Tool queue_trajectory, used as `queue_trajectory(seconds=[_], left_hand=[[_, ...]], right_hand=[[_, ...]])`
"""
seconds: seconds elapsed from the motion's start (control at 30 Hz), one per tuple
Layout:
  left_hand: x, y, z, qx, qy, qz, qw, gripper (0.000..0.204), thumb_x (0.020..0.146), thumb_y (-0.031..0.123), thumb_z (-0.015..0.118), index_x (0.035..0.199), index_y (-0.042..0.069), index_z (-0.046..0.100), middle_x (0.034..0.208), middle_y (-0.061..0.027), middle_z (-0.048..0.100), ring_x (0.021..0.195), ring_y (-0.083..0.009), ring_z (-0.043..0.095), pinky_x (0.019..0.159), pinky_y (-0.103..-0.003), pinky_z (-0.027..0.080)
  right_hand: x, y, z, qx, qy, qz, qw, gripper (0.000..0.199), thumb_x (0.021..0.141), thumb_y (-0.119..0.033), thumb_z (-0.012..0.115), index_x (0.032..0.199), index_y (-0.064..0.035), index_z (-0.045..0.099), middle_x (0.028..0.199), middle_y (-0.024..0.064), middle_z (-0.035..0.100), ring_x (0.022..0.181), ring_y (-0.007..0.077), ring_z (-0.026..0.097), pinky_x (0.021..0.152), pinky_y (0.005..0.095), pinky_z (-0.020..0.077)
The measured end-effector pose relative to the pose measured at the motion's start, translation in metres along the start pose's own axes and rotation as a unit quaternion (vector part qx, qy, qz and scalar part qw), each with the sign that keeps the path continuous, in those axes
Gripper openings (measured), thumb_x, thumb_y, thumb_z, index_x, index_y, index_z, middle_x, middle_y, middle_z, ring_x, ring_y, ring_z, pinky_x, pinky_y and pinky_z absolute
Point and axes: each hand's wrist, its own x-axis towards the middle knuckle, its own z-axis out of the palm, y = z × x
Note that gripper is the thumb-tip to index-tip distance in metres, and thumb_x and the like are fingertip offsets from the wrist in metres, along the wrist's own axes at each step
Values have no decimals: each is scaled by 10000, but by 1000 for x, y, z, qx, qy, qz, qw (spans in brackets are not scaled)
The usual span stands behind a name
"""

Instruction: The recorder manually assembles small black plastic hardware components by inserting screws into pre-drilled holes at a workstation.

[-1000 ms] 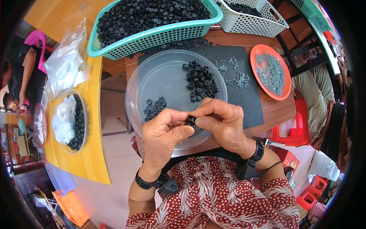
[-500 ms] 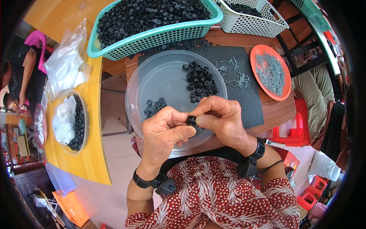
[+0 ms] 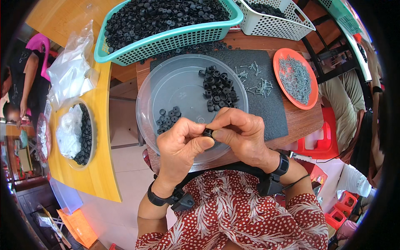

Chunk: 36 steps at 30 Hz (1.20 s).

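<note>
Between my two hands is a small black plastic part (image 3: 208,132), pinched over the near side of a round clear plastic tray (image 3: 143,89). My left hand (image 3: 180,143) is closed on it with thumb and forefinger. From the other side, the fingertips of my right hand (image 3: 241,131) press on the same part. Fingers cover much of it. In the tray lie a pile of black ring-shaped parts (image 3: 219,89) at the right and a smaller group of round black caps (image 3: 167,118) at the left.
Loose screws (image 3: 262,87) lie on a dark mat (image 3: 273,114), beside an orange plate (image 3: 278,77) of screws. Behind stand a teal basket (image 3: 166,45) and a white basket (image 3: 271,30), both with black parts. A yellow table (image 3: 100,166) at left bears a plastic bag (image 3: 73,66).
My hands stay together on the black part, which has shifted slightly. My left wrist has moved a little to the right. The piles look the same.
</note>
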Motion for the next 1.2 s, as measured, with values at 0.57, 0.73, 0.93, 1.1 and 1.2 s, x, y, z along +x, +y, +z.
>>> queue_trajectory(seconds=[0.57,0.73,0.93,1.1,1.2], left_hand=[[-1,-5,4,230,35,199,952,285,737,182,759,789,8,539,697,-19,532,621,-101,480,560,-221,410],[3,2,13,311,27,221,924,251,745,124,741,881,-5,574,707,-71,581,581,-135,543,520,-242,434],[4,5,5,253,30,71,964,263,777,54,693,994,-31,571,770,-40,579,673,-87,524,620,-213,441],[2,1,-2,281,-27,76,956,185,794,20,658,956,-37,589,770,-34,584,669,-72,520,621,-202,441],[9,1,11,328,-86,126,932,174,756,0,656,916,-28,596,727,-57,570,628,-103,531,577,-222,428]], right_hand=[[4,-6,-7,39,-54,24,998,110,816,-56,624,891,19,592,764,53,565,691,85,523,592,238,420],[7,-5,-14,126,-65,90,986,121,823,-90,630,900,0,606,804,19,582,713,70,522,624,221,425],[48,-17,-70,-41,67,83,993,128,811,-85,622,924,-31,647,797,11,626,704,58,530,603,204,420],[97,-23,-149,-256,141,-20,956,166,859,-157,578,910,-16,649,750,15,616,655,63,523,579,191,388],[132,-13,-216,-354,181,-81,914,119,788,-120,611,806,-6,644,692,41,620,628,119,554,574,250,429]])
